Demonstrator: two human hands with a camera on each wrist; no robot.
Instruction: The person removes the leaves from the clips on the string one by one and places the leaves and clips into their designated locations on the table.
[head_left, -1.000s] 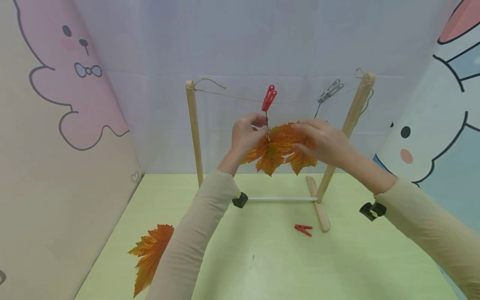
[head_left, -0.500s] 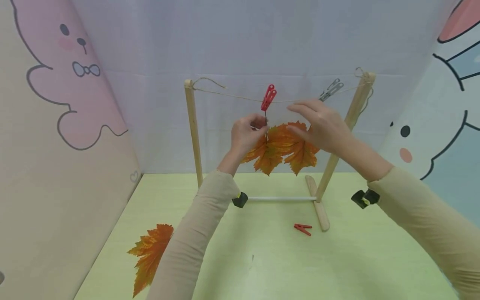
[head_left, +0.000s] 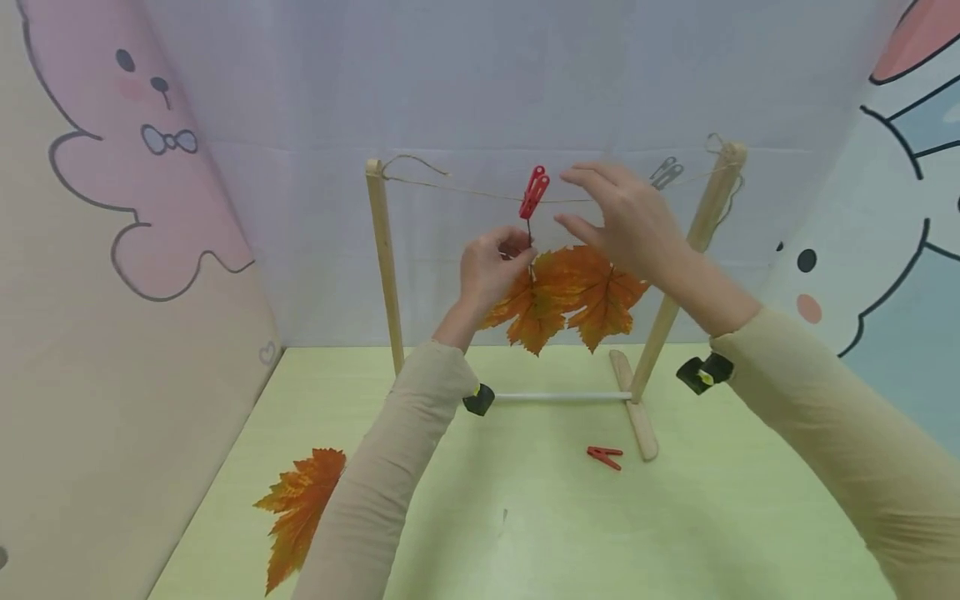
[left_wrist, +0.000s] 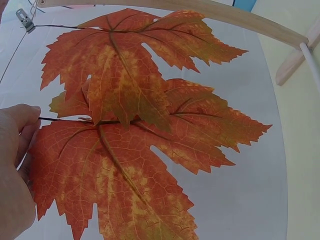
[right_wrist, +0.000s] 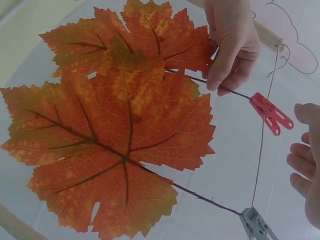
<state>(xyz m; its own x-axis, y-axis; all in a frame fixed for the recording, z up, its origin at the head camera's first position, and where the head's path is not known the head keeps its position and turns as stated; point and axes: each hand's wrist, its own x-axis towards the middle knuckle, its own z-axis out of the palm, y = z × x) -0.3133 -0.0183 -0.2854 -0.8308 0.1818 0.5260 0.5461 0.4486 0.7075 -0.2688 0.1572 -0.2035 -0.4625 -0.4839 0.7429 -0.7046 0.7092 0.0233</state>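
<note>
In the head view my left hand point(head_left: 491, 265) pinches the dark stem of an orange maple leaf point(head_left: 536, 315). A red clothespin point(head_left: 534, 193) clips the top of that stem to the twine. My right hand point(head_left: 630, 212) is raised right of the red clothespin, fingers spread and apart from it, as the right wrist view also shows. Behind it, a grey clothespin point(right_wrist: 256, 224) holds a second maple leaf point(right_wrist: 120, 150) by its stem. The two leaves overlap; the left wrist view shows the held leaf point(left_wrist: 110, 175) in front of part of the other.
The twine point(head_left: 450, 190) runs between two wooden posts point(head_left: 384, 258) joined low by a white rod point(head_left: 562, 397). Another red clothespin point(head_left: 604, 457) lies on the pale table point(head_left: 555, 533). A loose maple leaf point(head_left: 303, 517) lies at the left, partly behind my left sleeve.
My right hand has risen from beside the right leaf toward the twine and the red clothespin, now covering part of the grey one. The left hand stays on the stem.
</note>
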